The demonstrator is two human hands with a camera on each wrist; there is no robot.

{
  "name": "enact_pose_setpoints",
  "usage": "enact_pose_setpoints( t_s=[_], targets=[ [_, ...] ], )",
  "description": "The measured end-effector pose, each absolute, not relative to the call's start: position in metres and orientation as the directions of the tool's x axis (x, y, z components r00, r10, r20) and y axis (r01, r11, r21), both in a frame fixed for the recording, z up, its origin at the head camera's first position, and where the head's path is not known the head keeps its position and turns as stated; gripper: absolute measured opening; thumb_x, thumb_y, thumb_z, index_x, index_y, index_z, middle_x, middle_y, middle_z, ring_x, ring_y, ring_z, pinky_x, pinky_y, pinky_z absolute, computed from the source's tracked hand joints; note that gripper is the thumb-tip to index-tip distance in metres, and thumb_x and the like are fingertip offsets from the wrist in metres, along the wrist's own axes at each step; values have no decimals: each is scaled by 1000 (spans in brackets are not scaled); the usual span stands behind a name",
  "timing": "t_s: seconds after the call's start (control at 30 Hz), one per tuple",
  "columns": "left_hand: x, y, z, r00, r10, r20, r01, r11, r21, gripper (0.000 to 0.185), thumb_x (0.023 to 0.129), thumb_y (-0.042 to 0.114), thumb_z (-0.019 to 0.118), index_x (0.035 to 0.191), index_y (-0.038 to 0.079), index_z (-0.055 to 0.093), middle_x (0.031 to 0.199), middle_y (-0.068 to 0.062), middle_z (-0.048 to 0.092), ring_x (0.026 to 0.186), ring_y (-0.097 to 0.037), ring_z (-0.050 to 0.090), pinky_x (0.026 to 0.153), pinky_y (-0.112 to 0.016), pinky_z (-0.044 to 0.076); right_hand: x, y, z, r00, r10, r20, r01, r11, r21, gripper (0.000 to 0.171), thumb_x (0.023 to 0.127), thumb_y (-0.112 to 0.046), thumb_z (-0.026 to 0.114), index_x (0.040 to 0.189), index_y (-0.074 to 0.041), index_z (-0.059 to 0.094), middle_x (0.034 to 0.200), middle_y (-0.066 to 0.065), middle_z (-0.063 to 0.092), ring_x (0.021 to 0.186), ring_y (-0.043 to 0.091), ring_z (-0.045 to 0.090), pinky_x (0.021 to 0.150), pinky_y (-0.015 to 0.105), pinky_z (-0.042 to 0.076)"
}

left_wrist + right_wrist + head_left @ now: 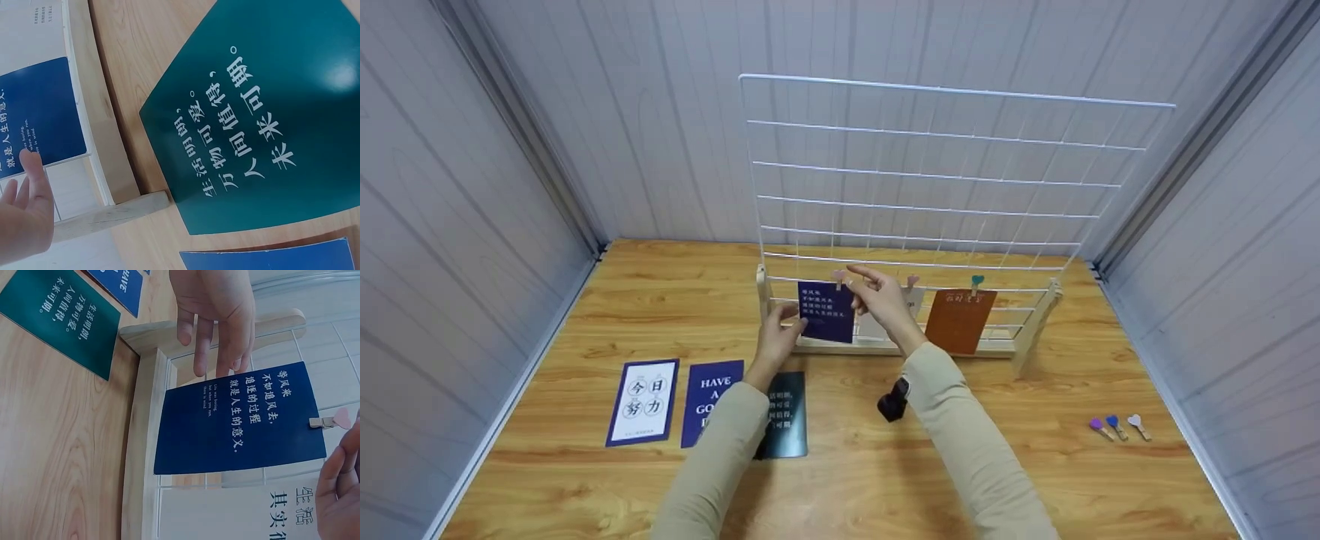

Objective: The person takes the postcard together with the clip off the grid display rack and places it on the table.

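And here at the centre of the head view is the navy card (825,311), up against the lower left of the white wire grid (960,95), a pink heart clothespin (342,417) biting its top edge! The left hand (778,337) is in at the card's left side, thumb lying over the edge; whether that grip is pinching the card, I cannot tell, with the fingers behind hard to read. Up at the top, the right hand (889,307) is right beside the clothespin, index finger stretched out, thumb apart from it, nothing clamped in that grip. Just to the right, partly behind that hand, comes a white card (225,512) under a second pink clothespin (913,282), then an orange-brown card (960,322) under a teal heart clothespin (977,283), all above the base of the wooden stand (1037,330). Down to the lower left on the table (547,495) it's three more: a white card with a navy border (643,403), a navy "HAVE A" card (712,397) and, partly under the left forearm, a glossy teal card (253,129). Over at lower right, a close trio of clothespins: purple (1096,424), blue (1113,422) and white (1135,421) hearts!
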State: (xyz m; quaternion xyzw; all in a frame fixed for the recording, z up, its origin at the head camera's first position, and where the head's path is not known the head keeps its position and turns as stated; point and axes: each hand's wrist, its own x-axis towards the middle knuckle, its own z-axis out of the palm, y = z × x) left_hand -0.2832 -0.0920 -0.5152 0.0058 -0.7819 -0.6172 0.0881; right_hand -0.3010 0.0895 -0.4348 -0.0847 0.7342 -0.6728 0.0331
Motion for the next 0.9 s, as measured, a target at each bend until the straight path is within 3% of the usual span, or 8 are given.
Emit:
enact_pose_setpoints(
  t_s=[0.2,0.3,0.4,0.53,0.7,0.77,0.9],
  targets=[
    [-286,-91,-518,-984,-117,136,110,204,973,35,82,1,56,114,-11,46,108,-28,51,101,-36,48,76,-38,45,-304,85,-433,-984,-178,29,-54,139,-989,37,87,-18,57,122,-7,52,53,4,52,45,9,48,49,23,46],
    [-287,-94,-524,-977,-111,184,163,175,971,33,82,2,57,112,-6,49,104,-24,53,95,-34,51,71,-36,47,-305,83,-432,-981,-193,16,-46,148,-988,38,88,-19,55,124,-7,50,53,3,52,44,9,48,51,27,48],
    [-311,-99,-564,-960,-121,253,236,142,961,31,80,9,61,109,0,53,99,-18,54,88,-27,54,65,-30,48,-306,82,-433,-978,-207,19,-48,134,-990,39,89,-19,54,125,-6,48,52,3,51,43,9,47,52,31,48],
    [-336,-101,-600,-973,-129,189,174,125,977,39,79,14,65,115,3,52,104,-16,54,87,-26,56,67,-33,48,-307,81,-436,-975,-221,25,-52,117,-992,40,90,-20,53,126,-5,47,51,3,51,42,10,47,48,28,47],
    [-300,-92,-551,-979,-138,149,126,161,979,38,81,9,62,116,-2,50,103,-19,54,78,-27,57,66,-32,48,-308,81,-438,-974,-228,12,-42,131,-991,39,90,-20,52,126,-5,48,51,3,51,42,10,47,47,26,46],
    [-301,-93,-555,-975,-129,179,158,152,976,37,81,10,61,115,-1,50,101,-18,55,72,-25,58,59,-28,48,-307,82,-439,-973,-229,1,-32,131,-991,38,90,-19,51,125,-5,48,52,4,51,43,9,48,48,27,47],
    [-290,-89,-537,-987,-130,99,76,171,982,37,83,6,57,118,-3,47,104,-20,53,72,-27,58,56,-27,47,-306,83,-438,-974,-227,-11,-20,135,-991,37,90,-19,51,125,-5,49,53,4,52,45,9,49,51,28,48]
  ],
)
